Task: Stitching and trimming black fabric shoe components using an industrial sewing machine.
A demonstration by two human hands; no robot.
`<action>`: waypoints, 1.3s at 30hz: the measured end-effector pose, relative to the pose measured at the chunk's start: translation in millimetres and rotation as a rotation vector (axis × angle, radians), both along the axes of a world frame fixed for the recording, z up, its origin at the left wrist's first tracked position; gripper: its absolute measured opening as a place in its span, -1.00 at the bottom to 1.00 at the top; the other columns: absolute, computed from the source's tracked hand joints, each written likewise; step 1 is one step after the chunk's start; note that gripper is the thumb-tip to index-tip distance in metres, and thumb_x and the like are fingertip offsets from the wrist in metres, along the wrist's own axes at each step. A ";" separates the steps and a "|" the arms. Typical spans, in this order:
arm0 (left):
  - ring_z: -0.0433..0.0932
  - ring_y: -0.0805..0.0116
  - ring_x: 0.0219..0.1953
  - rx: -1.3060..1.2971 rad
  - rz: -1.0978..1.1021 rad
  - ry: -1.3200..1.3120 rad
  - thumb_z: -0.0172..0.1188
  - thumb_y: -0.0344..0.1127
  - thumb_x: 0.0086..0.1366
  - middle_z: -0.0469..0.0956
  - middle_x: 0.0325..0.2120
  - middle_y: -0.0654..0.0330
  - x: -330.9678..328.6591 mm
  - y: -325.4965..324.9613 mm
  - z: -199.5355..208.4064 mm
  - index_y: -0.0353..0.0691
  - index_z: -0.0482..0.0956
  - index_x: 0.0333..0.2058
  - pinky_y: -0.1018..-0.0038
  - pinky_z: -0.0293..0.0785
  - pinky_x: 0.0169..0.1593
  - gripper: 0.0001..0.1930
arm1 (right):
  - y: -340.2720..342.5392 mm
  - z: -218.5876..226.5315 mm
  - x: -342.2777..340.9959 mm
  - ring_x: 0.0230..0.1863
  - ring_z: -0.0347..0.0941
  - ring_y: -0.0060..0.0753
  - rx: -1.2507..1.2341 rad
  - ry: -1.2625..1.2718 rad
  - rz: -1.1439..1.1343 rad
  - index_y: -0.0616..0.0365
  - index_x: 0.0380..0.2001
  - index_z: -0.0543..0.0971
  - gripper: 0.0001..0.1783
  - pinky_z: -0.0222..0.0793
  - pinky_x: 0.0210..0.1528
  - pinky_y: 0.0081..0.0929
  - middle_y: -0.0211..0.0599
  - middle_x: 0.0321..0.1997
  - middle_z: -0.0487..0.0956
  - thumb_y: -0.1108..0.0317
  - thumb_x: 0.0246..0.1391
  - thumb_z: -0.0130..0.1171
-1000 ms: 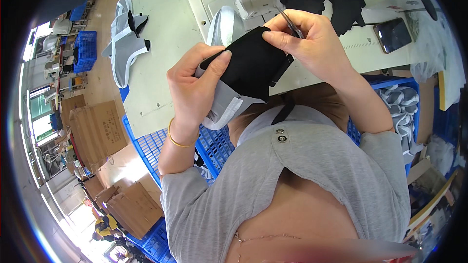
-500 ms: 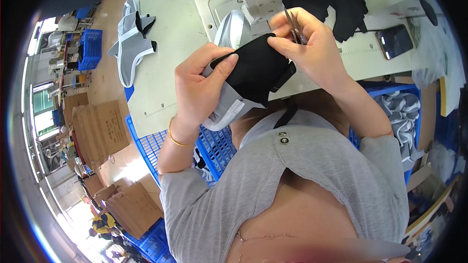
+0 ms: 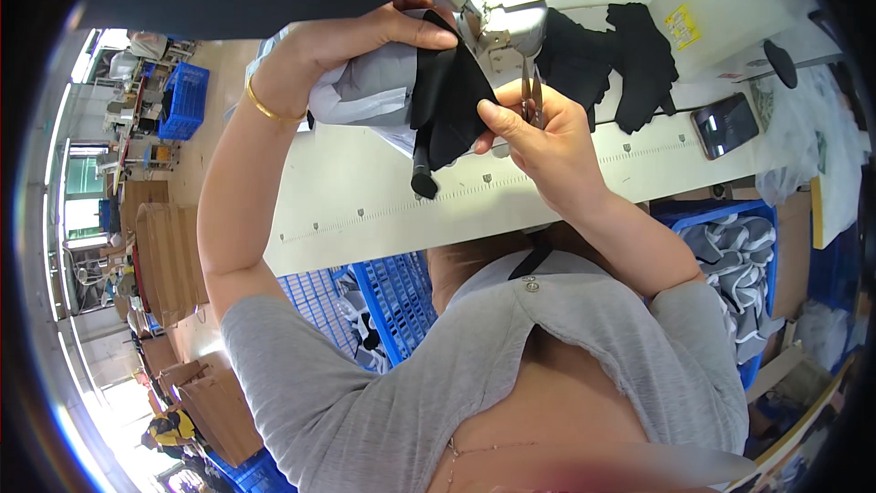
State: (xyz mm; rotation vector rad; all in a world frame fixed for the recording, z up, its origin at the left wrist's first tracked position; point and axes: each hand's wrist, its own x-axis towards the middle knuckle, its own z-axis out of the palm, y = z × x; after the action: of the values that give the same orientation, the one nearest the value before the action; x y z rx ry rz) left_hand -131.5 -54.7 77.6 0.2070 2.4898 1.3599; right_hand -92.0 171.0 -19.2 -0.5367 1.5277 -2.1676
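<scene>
My left hand (image 3: 379, 35) grips a grey and black fabric piece (image 3: 370, 96) close to the sewing machine (image 3: 516, 23). Its thumb lies over the black part (image 3: 452, 110), and its other fingers are mostly hidden behind the cloth. A narrow black strip hangs from the lower end of the piece. In my right hand (image 3: 552, 132) is a small pair of scissors (image 3: 531, 96), blades pointing away from me. That hand's thumb and fingertips also meet the right edge of the black part.
Black cut pieces (image 3: 643, 64) lie right of the machine on the white table (image 3: 383, 219), beside a phone (image 3: 725, 125). Blue crates (image 3: 397, 306) stand below its front edge, the right one (image 3: 771, 292) filled with grey pieces. Cardboard boxes (image 3: 169, 260) stand at left.
Both hands and the fabric piece have moved; my left hand has gone farther from me, up to the machine. The black part has turned, with its strip now hanging toward me. The scissors stay in my right hand.
</scene>
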 end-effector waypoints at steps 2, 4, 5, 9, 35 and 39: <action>0.53 0.49 -0.14 0.120 -0.102 0.030 0.27 -0.24 0.25 0.60 -0.18 0.19 -8.5 -25.6 -12.2 -0.29 0.64 -0.15 0.61 0.43 0.01 -0.72 | 0.4 0.3 -4.1 -0.41 0.59 -0.58 -0.131 -0.128 -0.012 0.26 -0.31 0.54 -0.86 0.43 -0.28 -0.64 -0.40 -0.48 0.59 0.38 0.24 0.19; 0.54 0.46 -0.09 0.247 -0.203 0.056 0.20 -0.10 0.32 0.60 -0.10 0.14 -15.2 -36.8 -12.4 -0.33 0.64 -0.06 0.62 0.42 0.08 -0.60 | 0.8 2.2 -8.8 -0.51 0.51 -0.67 -0.156 -0.141 -0.030 0.21 -0.29 0.54 -0.85 0.34 -0.42 -0.70 -0.38 -0.49 0.61 0.34 0.23 0.20; 0.53 0.45 -0.07 0.201 -0.283 0.120 0.12 -0.06 0.36 0.59 -0.06 0.11 -19.4 -41.8 -13.3 -0.36 0.61 -0.02 0.60 0.42 0.12 -0.55 | 1.8 2.9 -11.6 -0.57 0.44 -0.72 -0.141 -0.179 -0.015 0.19 -0.28 0.54 -0.84 0.25 -0.50 -0.73 -0.37 -0.50 0.62 0.32 0.22 0.21; 0.58 0.39 -0.20 0.247 -0.200 0.296 0.13 -0.09 0.36 0.64 -0.16 0.09 -22.8 -22.4 -14.7 -0.38 0.64 -0.16 0.42 0.53 -0.07 -0.61 | 0.8 -2.8 -19.1 -0.72 0.21 -0.83 -0.158 -0.225 -0.020 0.12 -0.25 0.53 -0.83 -0.01 -0.68 -0.74 -0.33 -0.53 0.65 0.27 0.20 0.23; 0.55 0.40 -0.27 -0.033 0.436 1.014 0.13 -0.30 0.33 0.62 -0.19 0.12 77.4 -0.5 -18.8 -0.40 0.59 -0.19 0.47 0.51 -0.18 -0.75 | 25.4 -11.2 -36.7 -0.68 0.33 -0.76 -0.195 -0.294 -0.170 0.14 -0.27 0.54 -0.85 0.07 -0.67 -0.74 -0.31 -0.53 0.63 0.31 0.21 0.22; 0.55 0.40 -0.28 -0.178 0.682 1.151 0.13 -0.33 0.33 0.61 -0.19 0.12 -23.1 -81.2 7.1 -0.40 0.59 -0.20 0.48 0.50 -0.20 -0.78 | -8.8 2.6 -17.5 -0.74 0.19 -0.82 -0.194 -0.186 -0.079 0.12 -0.27 0.54 -0.87 -0.02 -0.70 -0.78 -0.29 -0.52 0.64 0.33 0.21 0.23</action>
State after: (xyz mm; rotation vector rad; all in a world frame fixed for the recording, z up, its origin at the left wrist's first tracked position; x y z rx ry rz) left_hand -154.5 -135.9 84.7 0.1078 3.8968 1.4625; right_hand -109.5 162.2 -16.6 -0.3281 1.2692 -2.3675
